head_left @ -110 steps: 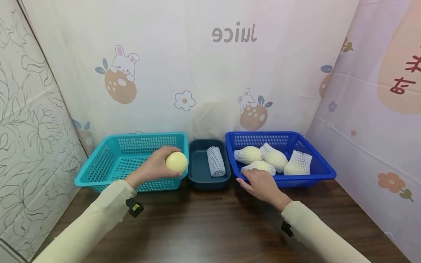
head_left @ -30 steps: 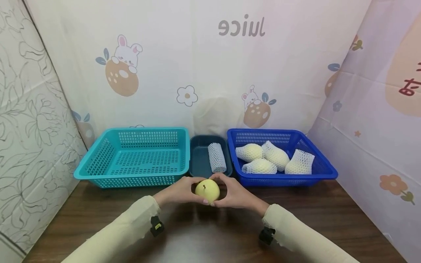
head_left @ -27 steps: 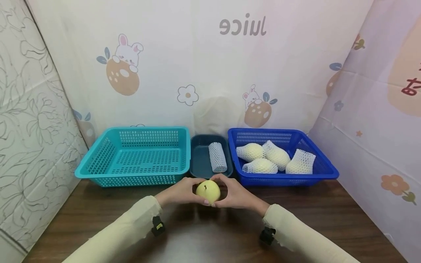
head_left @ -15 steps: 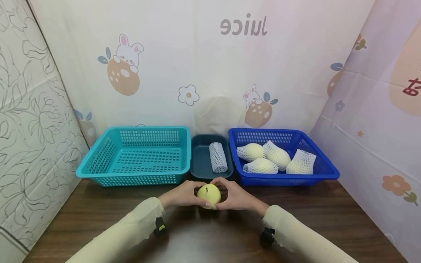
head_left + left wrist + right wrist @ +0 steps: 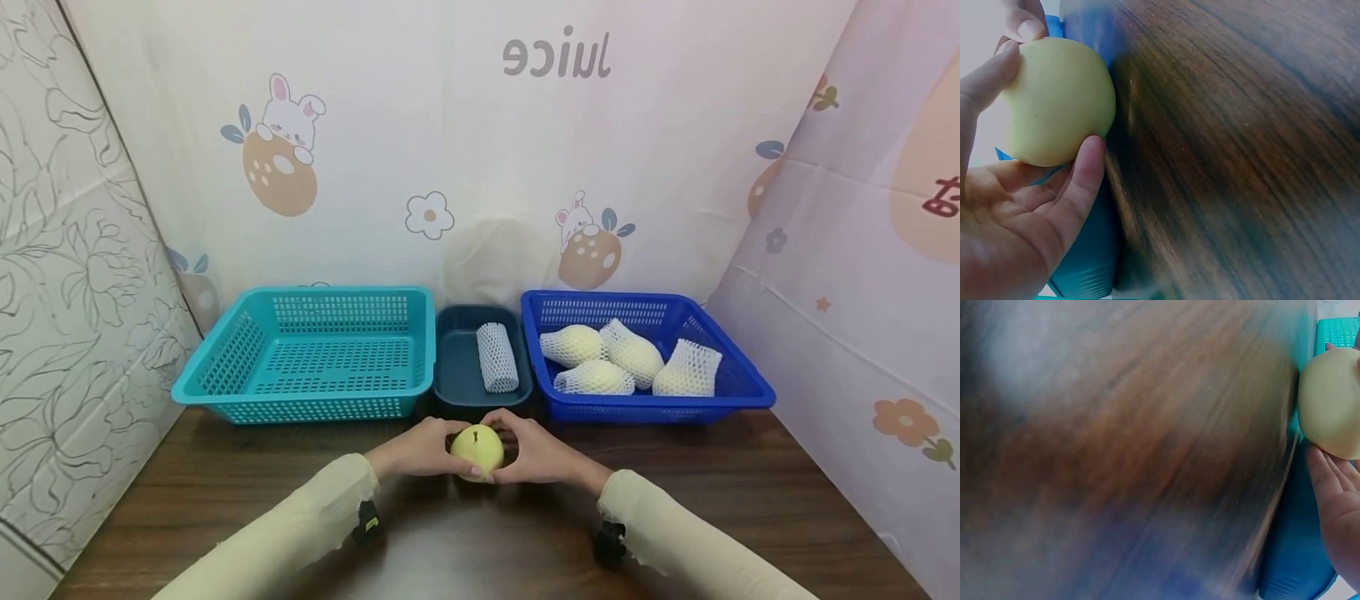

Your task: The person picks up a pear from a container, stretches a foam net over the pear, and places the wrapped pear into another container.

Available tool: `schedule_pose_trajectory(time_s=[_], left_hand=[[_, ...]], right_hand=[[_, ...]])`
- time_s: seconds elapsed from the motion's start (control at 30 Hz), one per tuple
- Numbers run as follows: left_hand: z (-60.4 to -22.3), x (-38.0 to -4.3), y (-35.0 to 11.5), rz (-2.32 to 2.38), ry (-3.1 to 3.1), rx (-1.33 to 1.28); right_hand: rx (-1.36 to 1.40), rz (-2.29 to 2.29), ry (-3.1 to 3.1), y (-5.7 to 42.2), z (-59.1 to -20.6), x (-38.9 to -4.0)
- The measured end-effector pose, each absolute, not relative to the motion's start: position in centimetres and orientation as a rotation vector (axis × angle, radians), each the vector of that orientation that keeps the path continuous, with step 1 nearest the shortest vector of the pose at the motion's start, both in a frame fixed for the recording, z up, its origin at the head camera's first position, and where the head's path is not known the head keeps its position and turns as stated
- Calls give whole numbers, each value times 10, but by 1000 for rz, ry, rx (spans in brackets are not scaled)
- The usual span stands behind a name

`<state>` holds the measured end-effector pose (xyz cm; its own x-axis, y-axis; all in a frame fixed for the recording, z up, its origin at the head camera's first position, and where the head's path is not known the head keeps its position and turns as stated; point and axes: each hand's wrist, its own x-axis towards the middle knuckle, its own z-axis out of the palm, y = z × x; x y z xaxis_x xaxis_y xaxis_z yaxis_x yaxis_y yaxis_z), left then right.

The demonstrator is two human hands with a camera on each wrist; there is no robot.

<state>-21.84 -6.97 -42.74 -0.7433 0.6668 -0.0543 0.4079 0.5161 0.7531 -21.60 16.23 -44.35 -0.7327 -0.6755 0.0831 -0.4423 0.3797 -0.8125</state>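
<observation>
A pale yellow pear [image 5: 478, 451] with a short dark stem on top is held between both hands just in front of the small dark tray. My left hand [image 5: 422, 448] grips its left side, with thumb and fingers curled round it; the left wrist view shows the smooth pear [image 5: 1063, 103] between them. From the other side my right hand [image 5: 542, 452] grips it too, thumb near the left thumb at the front. The right wrist view catches part of the pear [image 5: 1330, 403], cut off by the frame edge. Whether it touches the table is unclear.
The dark tray [image 5: 456, 377] holds a rolled white foam net sleeve [image 5: 497, 358]. On its left stands a turquoise basket [image 5: 330, 411]. To the right, a blue basket [image 5: 637, 408] contains several net-wrapped pears [image 5: 597, 378]. A patterned cloth hangs behind the brown table [image 5: 480, 554].
Earlier the left hand held the pear by the turquoise basket while the right was at the blue basket. Both then met round it, and lately it has come slightly nearer, its stem turning more upright.
</observation>
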Motion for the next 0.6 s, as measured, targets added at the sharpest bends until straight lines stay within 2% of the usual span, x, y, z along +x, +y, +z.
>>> schedule_pose_trajectory(time_s=[0.23, 0.43, 0.6], left_hand=[[-426, -217, -68, 1045, 2443, 874], [-428, -217, -67, 1001, 2485, 862], [-429, -220, -66, 974, 2493, 853]], right_hand=[[-980, -1054, 2456, 163, -425, -216], [-1092, -762, 2664, 161, -384, -220], [-1159, -637, 2863, 155, -347, -238]])
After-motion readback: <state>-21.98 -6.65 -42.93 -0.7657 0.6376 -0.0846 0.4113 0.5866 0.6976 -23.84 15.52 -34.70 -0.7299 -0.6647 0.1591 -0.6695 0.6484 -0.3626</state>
